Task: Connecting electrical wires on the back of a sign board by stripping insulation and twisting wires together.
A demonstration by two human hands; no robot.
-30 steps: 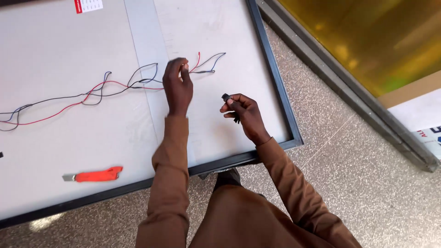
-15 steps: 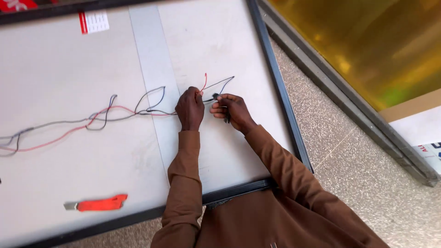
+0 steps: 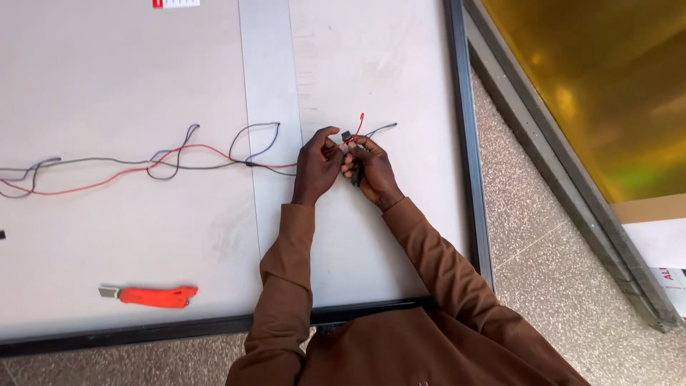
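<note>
Both hands meet over wire ends at the centre of the frame.

The left hand (image 3: 316, 166) pinches the red wire (image 3: 128, 173) near its free end; the right hand (image 3: 371, 171) pinches a small black connector (image 3: 347, 136) against it. By the look of it, joining is under way, not finished: red and grey wire (image 3: 107, 161) tips poke out loose, the rest trails left across the white panel (image 3: 143, 86). An orange cutter (image 3: 153, 295) lies untouched at lower left.

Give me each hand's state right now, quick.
Left hand: fingers closed on the red wire.
Right hand: fingers closed on a small black connector by the wire's end.
</note>
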